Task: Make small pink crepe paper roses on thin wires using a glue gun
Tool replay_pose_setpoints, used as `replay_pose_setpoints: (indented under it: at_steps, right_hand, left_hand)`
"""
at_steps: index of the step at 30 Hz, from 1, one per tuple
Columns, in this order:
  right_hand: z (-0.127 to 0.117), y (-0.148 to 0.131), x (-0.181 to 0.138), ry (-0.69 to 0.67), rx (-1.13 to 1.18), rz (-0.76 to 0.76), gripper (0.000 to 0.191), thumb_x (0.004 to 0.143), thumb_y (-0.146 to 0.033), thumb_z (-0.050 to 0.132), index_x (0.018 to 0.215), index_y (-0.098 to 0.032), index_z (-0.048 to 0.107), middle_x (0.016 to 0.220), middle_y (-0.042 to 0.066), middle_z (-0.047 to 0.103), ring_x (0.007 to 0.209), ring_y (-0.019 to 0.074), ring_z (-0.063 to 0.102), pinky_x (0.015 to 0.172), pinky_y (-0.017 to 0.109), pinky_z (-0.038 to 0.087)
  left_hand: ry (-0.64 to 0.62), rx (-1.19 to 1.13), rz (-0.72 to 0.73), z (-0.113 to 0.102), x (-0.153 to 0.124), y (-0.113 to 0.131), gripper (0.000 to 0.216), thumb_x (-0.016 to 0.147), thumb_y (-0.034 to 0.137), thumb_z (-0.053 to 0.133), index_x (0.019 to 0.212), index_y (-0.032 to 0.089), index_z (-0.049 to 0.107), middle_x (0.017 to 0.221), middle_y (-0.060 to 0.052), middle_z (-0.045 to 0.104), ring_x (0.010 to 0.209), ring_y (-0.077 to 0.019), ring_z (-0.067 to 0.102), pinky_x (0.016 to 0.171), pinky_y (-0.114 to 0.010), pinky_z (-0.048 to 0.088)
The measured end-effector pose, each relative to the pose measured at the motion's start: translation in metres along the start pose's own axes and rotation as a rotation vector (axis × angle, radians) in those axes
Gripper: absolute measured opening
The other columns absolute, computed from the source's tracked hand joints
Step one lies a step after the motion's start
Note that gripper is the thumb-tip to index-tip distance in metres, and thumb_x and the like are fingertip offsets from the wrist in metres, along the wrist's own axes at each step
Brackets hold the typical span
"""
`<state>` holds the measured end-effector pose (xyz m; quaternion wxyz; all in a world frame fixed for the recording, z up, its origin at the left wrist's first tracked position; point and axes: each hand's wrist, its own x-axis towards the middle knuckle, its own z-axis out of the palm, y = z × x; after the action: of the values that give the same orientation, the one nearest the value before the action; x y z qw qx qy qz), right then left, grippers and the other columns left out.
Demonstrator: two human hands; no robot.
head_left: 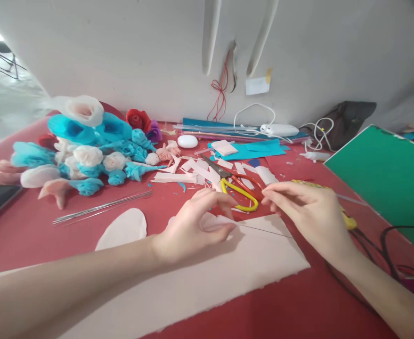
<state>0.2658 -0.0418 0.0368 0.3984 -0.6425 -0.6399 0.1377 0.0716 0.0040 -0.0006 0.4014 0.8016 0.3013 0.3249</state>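
Note:
My left hand [196, 223] curls over the paper sheet with a rolled pale pink crepe paper piece [215, 221] between thumb and fingers. From that piece a thin wire [265, 230] runs out to the right, passing below my other hand. My right hand [305, 212] is closed in a pinch near the scissors' handles; whatever its fingertips hold is hidden. Beneath both hands spreads a large pale pink paper sheet [256, 268]. An oval paper cutout [124, 229] lies left of my left hand. Scissors [240, 186] with yellow and red handles lie partly open just beyond the hands.
Paper flowers [86, 157] in blue, white, pink and red pile up at the left. Several loose wires [102, 207] lie before them. Paper scraps [201, 172] and blue sheets [251, 149] cover the back middle. A green board [386, 183] and a dark cable [383, 245] are at right.

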Motion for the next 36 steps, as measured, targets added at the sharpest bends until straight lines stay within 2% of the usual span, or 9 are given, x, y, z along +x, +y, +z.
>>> replay_pose_setpoints:
  at_steps: [3,5,8,11,16,20,22,30,36]
  right_hand:
    - [0.001,0.002,0.0,-0.053,-0.02,-0.02,0.039,0.085,-0.03,0.049,0.048,-0.015,0.046,0.042,-0.004,0.045,0.04,0.0054,0.044,0.04,0.016,0.036]
    - [0.003,0.002,-0.002,-0.113,-0.024,-0.046,0.031,0.081,-0.029,0.054,0.053,-0.015,0.049,0.047,-0.004,0.048,0.042,0.0053,0.044,0.041,0.015,0.037]
    - [0.009,0.001,-0.008,-0.304,0.0,-0.109,0.012,0.076,-0.026,0.061,0.085,-0.019,0.063,0.068,-0.004,0.063,0.052,0.0064,0.054,0.043,0.014,0.041]
    - [0.013,0.0,-0.013,-0.402,0.022,-0.172,0.009,0.076,-0.02,0.06,0.082,-0.022,0.067,0.072,-0.005,0.066,0.057,0.0062,0.058,0.047,0.011,0.044]
    - [0.013,0.0,-0.012,-0.254,0.041,-0.212,0.013,0.078,-0.012,0.056,0.078,-0.02,0.066,0.076,-0.004,0.067,0.067,0.0067,0.062,0.055,0.009,0.047]
    - [0.008,-0.003,-0.009,-0.11,0.061,-0.267,0.01,0.079,-0.014,0.057,0.08,-0.019,0.064,0.076,-0.004,0.066,0.068,0.005,0.061,0.057,0.007,0.047]
    - [0.007,-0.005,-0.01,-0.07,0.068,-0.35,0.011,0.079,-0.01,0.057,0.081,-0.018,0.064,0.08,-0.002,0.066,0.073,0.0051,0.062,0.066,0.007,0.047]
    - [0.009,-0.005,-0.015,-0.134,0.102,-0.509,0.024,0.08,0.0,0.047,0.094,-0.014,0.06,0.088,0.001,0.065,0.083,0.0064,0.061,0.079,0.011,0.047]
    - [0.011,0.003,-0.017,-0.188,0.175,-0.535,0.026,0.084,-0.001,0.039,0.101,-0.016,0.054,0.098,0.002,0.061,0.093,0.008,0.058,0.082,0.017,0.048]
  left_hand:
    - [0.002,-0.012,0.004,0.0,0.0,0.0,0.024,0.071,0.013,0.059,0.094,0.018,0.054,0.086,-0.002,0.059,0.088,-0.0169,0.055,0.078,-0.031,0.043]
    - [0.003,-0.023,0.011,0.0,0.0,0.001,0.022,0.072,0.013,0.059,0.092,0.018,0.054,0.086,-0.003,0.059,0.089,-0.0177,0.055,0.079,-0.032,0.043]
    - [0.016,-0.039,0.02,0.0,0.0,0.001,0.02,0.071,0.011,0.058,0.089,0.018,0.055,0.087,-0.003,0.06,0.09,-0.018,0.055,0.082,-0.033,0.042]
    - [0.04,-0.059,0.018,0.001,0.0,0.0,0.021,0.07,0.01,0.058,0.088,0.019,0.056,0.089,-0.002,0.059,0.09,-0.0172,0.054,0.082,-0.032,0.042]
    - [0.133,-0.146,-0.027,0.0,0.002,-0.003,0.032,0.077,0.019,0.057,0.107,0.022,0.044,0.107,-0.004,0.052,0.101,-0.0173,0.05,0.078,-0.027,0.044]
    - [0.121,-0.191,-0.074,-0.004,0.006,-0.003,0.008,0.083,0.025,0.051,0.083,0.017,0.052,0.087,-0.003,0.057,0.083,-0.0144,0.053,0.072,-0.025,0.042]
    - [0.078,-0.199,-0.094,-0.006,0.007,-0.002,0.014,0.083,0.026,0.052,0.073,0.016,0.054,0.075,-0.001,0.057,0.073,-0.0126,0.053,0.068,-0.025,0.041]
    - [0.018,-0.234,-0.132,-0.006,0.006,-0.002,0.012,0.083,0.023,0.051,0.076,0.015,0.058,0.078,-0.001,0.058,0.076,-0.0129,0.053,0.07,-0.024,0.039]
    - [0.055,-0.266,-0.156,-0.006,0.004,0.0,0.021,0.09,0.027,0.033,0.074,0.018,0.043,0.07,0.003,0.041,0.066,-0.01,0.04,0.063,-0.022,0.036]
